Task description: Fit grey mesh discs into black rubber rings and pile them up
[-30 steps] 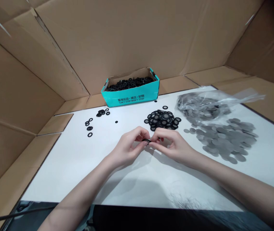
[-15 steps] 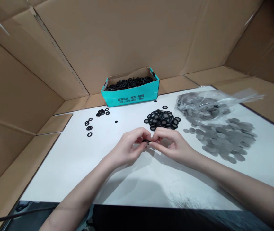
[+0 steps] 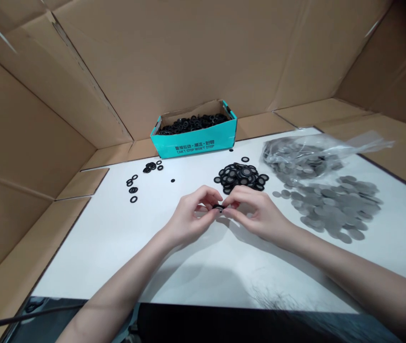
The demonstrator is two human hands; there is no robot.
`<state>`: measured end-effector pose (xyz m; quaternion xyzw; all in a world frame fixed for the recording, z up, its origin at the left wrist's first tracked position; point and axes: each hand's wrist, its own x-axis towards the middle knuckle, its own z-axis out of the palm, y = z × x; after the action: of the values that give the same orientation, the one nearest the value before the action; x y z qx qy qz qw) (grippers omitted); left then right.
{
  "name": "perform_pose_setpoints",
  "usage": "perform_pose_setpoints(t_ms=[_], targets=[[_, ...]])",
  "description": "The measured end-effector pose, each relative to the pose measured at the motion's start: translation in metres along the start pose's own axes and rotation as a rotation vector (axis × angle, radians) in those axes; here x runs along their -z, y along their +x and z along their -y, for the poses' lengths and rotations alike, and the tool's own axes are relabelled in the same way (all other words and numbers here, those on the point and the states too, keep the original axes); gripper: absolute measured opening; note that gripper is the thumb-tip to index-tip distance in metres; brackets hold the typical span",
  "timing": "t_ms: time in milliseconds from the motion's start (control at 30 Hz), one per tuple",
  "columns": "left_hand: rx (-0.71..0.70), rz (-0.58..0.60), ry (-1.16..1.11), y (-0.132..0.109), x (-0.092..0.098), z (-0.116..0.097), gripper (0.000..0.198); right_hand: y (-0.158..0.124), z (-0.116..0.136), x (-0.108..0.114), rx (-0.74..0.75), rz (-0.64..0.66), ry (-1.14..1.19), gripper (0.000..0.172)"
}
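Between the fingertips of both hands is a small black rubber ring [image 3: 219, 207], pinched at its two sides above the white tabletop. My left hand [image 3: 196, 209] is closed on its left edge, thumb below and fingers above. My right hand [image 3: 248, 207] grips the right edge in the same kind of pinch. Something pale shows inside the ring, too small to make out fully. Just behind the hands lies a pile of black rings with grey mesh discs in them [image 3: 240, 177]. Loose grey discs [image 3: 334, 205] are spread to the right of my right hand.
A turquoise box [image 3: 195, 143] full of black rings stands at the back. Several loose black rings [image 3: 133, 199] lie on the left of the white tabletop [image 3: 92, 247]. A clear plastic bag [image 3: 302, 155] of grey discs is at the back right. Cardboard walls [image 3: 195, 52] enclose the table.
The ring has turned slightly between my fingertips, and its pale inside shows more. Both hands stay in nearly the same place; the piles have not changed.
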<state>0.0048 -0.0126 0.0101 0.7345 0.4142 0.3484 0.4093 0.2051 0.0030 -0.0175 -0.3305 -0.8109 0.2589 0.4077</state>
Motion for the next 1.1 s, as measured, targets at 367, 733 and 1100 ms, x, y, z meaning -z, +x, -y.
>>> perform_pose_setpoints(t_ms=[367, 733, 1100], targets=[[-0.119, 0.018, 0.058, -0.0014, -0.0004, 0.005, 0.01, 0.0004, 0.0012, -0.0017, -0.04, 0.058, 0.094, 0.018], [-0.107, 0.07, 0.079, -0.0007, 0.0022, 0.002, 0.01, -0.0007, 0.0017, -0.0028, -0.029, 0.059, 0.134, 0.019], [-0.098, 0.035, 0.098, -0.0012, 0.0017, 0.0072, 0.015, -0.0019, -0.0013, -0.001, -0.052, 0.054, 0.016, 0.013]])
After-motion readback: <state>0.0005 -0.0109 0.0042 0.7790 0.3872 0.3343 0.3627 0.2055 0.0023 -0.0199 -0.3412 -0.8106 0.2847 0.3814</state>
